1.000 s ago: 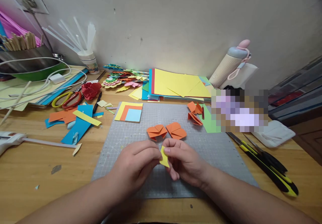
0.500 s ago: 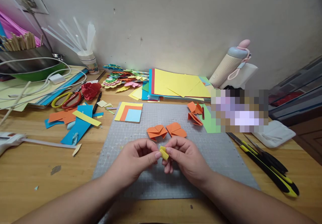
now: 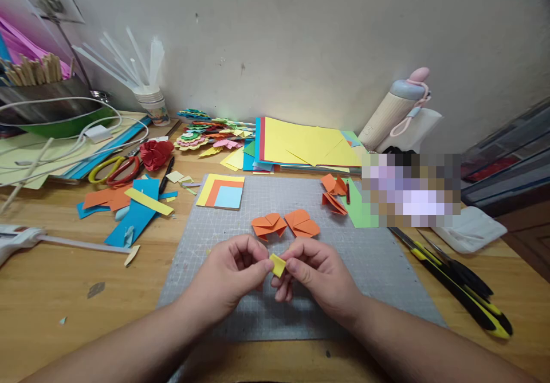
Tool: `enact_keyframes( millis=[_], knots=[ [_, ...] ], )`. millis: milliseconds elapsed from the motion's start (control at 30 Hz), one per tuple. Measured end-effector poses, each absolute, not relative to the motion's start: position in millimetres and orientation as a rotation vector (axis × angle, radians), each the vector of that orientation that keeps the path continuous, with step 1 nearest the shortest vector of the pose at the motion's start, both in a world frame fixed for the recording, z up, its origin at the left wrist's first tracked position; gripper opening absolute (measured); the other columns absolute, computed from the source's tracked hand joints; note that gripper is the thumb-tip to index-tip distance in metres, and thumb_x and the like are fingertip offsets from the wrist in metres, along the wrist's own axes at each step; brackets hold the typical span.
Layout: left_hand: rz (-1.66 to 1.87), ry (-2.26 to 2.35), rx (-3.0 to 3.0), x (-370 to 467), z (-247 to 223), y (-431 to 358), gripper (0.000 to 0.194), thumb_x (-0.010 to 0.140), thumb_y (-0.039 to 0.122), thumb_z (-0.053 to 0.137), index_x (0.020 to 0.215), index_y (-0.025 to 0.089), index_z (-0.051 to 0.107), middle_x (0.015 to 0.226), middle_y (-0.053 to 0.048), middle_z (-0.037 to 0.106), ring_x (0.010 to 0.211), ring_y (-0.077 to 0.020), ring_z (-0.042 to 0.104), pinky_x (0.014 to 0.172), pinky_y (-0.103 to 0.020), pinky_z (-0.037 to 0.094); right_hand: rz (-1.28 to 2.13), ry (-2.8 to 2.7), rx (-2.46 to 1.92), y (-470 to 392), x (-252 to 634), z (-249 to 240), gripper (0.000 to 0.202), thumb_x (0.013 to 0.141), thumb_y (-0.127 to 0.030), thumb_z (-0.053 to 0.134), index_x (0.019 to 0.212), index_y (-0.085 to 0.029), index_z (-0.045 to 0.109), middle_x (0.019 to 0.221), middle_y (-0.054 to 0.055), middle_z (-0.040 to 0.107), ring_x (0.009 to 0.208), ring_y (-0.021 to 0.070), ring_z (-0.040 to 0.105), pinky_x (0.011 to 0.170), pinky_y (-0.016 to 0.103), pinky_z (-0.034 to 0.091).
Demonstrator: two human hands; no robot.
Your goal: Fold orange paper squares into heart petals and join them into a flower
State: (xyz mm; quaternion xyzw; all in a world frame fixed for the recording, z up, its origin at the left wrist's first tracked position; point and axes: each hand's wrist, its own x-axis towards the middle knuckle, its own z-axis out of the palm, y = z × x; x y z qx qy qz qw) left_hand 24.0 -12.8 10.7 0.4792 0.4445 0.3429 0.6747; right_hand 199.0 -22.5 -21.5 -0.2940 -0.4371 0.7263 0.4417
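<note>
A small folded yellow paper (image 3: 277, 265) is held over the grey cutting mat (image 3: 344, 314). My left hand (image 3: 240, 265) pinches its left edge between thumb and index finger. On the other side, the thumb and fingers of my right hand (image 3: 315, 271) close on its right edge. Two orange folded paper pieces (image 3: 268, 225) (image 3: 302, 223) lie just beyond my hands. More orange folded pieces (image 3: 334, 194) are at the mat's upper right, beside a short dark red pencil (image 3: 348, 191).
Layered square papers (image 3: 230, 196) lie on the mat's upper left. Coloured scraps (image 3: 141, 211), scissors (image 3: 122, 169) and a glue gun (image 3: 19, 238) are left. Behind are a yellow paper stack (image 3: 305, 142) and paper flowers (image 3: 206, 136). A black-yellow cutter (image 3: 464, 285) lies right.
The yellow paper has turned between my fingertips and now shows one flatter face, slightly further left. My right fingers have shifted a little on it.
</note>
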Motion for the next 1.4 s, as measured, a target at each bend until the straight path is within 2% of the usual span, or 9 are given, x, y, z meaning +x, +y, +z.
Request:
enact_keyframes(
  millis=[133, 300, 567, 833, 1100, 1267, 1400],
  knots=[
    [0.818, 1.03, 1.162, 25, 11, -15, 0.022, 0.071, 0.026, 0.069, 0.064, 0.016, 0.051, 0.066, 0.002, 0.056, 0.06, -0.0097, 0.052, 0.057, -0.024, 0.041, 1.765, -1.117, -0.789, -24, 198, -22, 0.017, 0.082, -0.029, 0.069, 0.078, -0.015, 0.06, 0.068, 0.001, 0.072, 0.054, 0.0093, 0.069, 0.05, 0.016, 0.053],
    [0.868, 0.965, 1.182, 25, 11, -15, 0.021, 0.073, 0.023, 0.069, 0.065, 0.017, 0.051, 0.065, 0.002, 0.059, 0.063, -0.0114, 0.056, 0.061, -0.025, 0.044, 1.74, -1.125, -0.836, -23, 197, -20, 0.019, 0.083, -0.031, 0.068, 0.076, -0.015, 0.06, 0.067, 0.001, 0.071, 0.054, 0.0095, 0.068, 0.049, 0.017, 0.053],
    [0.762, 0.846, 0.936, 22, 2, -10, 0.024, 0.075, 0.034, 0.072, 0.075, 0.015, 0.059, 0.061, 0.003, 0.06, 0.053, -0.0079, 0.05, 0.054, -0.022, 0.038, 1.741, -1.113, -0.793, -23, 197, -20, 0.017, 0.085, -0.03, 0.066, 0.078, -0.015, 0.059, 0.065, 0.0, 0.072, 0.054, 0.0083, 0.068, 0.05, 0.015, 0.053],
    [0.709, 0.895, 0.971, 21, 4, -9, 0.027, 0.072, 0.037, 0.074, 0.067, 0.015, 0.059, 0.057, 0.003, 0.059, 0.052, -0.0079, 0.049, 0.055, -0.022, 0.038, 1.767, -1.129, -0.847, -24, 196, -19, 0.022, 0.082, -0.034, 0.068, 0.077, -0.015, 0.059, 0.065, 0.001, 0.071, 0.053, 0.0093, 0.069, 0.049, 0.015, 0.052],
    [0.774, 0.951, 1.101, 27, 12, -13, 0.019, 0.072, 0.03, 0.069, 0.072, 0.016, 0.056, 0.066, 0.002, 0.06, 0.059, -0.0103, 0.053, 0.058, -0.024, 0.041, 1.579, -1.239, -0.883, -25, 197, -18, 0.017, 0.086, -0.031, 0.061, 0.078, -0.016, 0.057, 0.066, 0.001, 0.068, 0.056, 0.0119, 0.067, 0.054, 0.024, 0.054],
    [0.77, 1.105, 1.36, 27, 13, -17, 0.01, 0.073, 0.023, 0.061, 0.069, 0.017, 0.053, 0.066, 0.002, 0.053, 0.064, -0.0129, 0.049, 0.06, -0.027, 0.04, 1.295, -1.703, -0.966, -25, 200, -16, 0.015, 0.085, -0.02, 0.055, 0.071, -0.017, 0.056, 0.063, 0.0, 0.061, 0.056, 0.0108, 0.055, 0.055, 0.024, 0.045],
    [0.69, 1.084, 1.415, 26, 11, -18, 0.008, 0.07, 0.02, 0.059, 0.068, 0.017, 0.052, 0.064, 0.002, 0.05, 0.061, -0.0125, 0.046, 0.058, -0.027, 0.037, 1.173, -1.879, -0.901, -25, 203, -15, 0.016, 0.085, -0.02, 0.052, 0.069, -0.017, 0.053, 0.059, -0.003, 0.052, 0.052, 0.0093, 0.045, 0.05, 0.023, 0.037]
  ],
)
